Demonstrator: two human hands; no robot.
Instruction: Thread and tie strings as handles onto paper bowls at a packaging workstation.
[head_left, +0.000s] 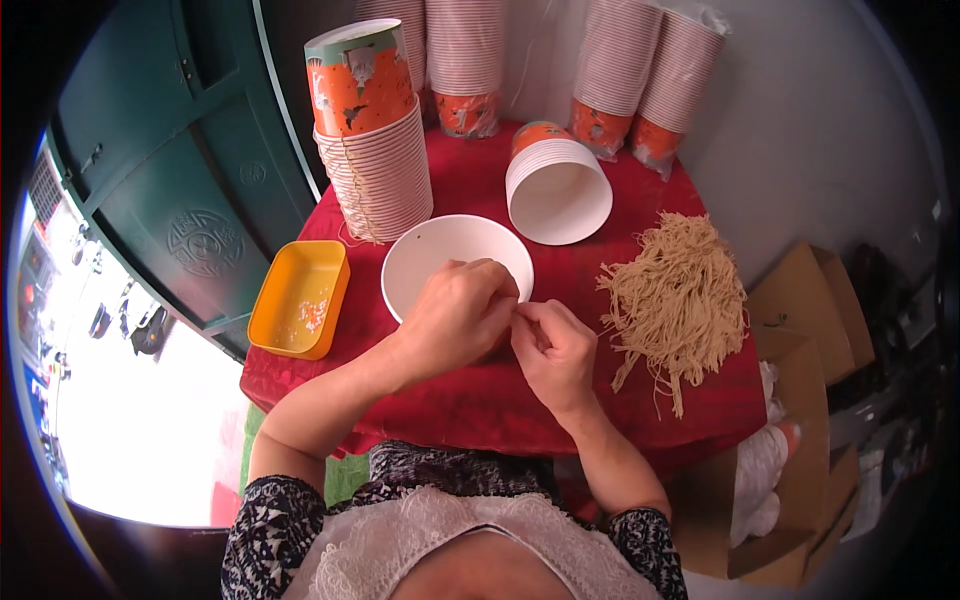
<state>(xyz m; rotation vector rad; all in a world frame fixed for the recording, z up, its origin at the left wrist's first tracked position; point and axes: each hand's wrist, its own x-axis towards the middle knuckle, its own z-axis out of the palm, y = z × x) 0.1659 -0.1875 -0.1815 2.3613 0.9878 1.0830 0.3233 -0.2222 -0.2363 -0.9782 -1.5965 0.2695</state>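
A white paper tub (405,265) with its round mouth toward me stands at the middle of the red-covered table. My left hand (465,310) is over its near right rim, fingers closed in a pinch. Close against it, at the rim's right, my right hand (555,350) pinches too, thumb and forefinger together. The fingers hide whatever is between them. To the right lies a loose heap of beige strings (680,300). A yellow plastic tray (262,325) at the left holds small whitish-pink bits.
An upside-down stack of orange-printed paper tubs (375,180), strings hanging down its side, rises behind the tray. More nested tubs (560,190) lie tipped at the table's back. Plastic-wrapped stacks (465,60) line the wall. Cardboard boxes (810,310) stand right, a green door (190,200) left.
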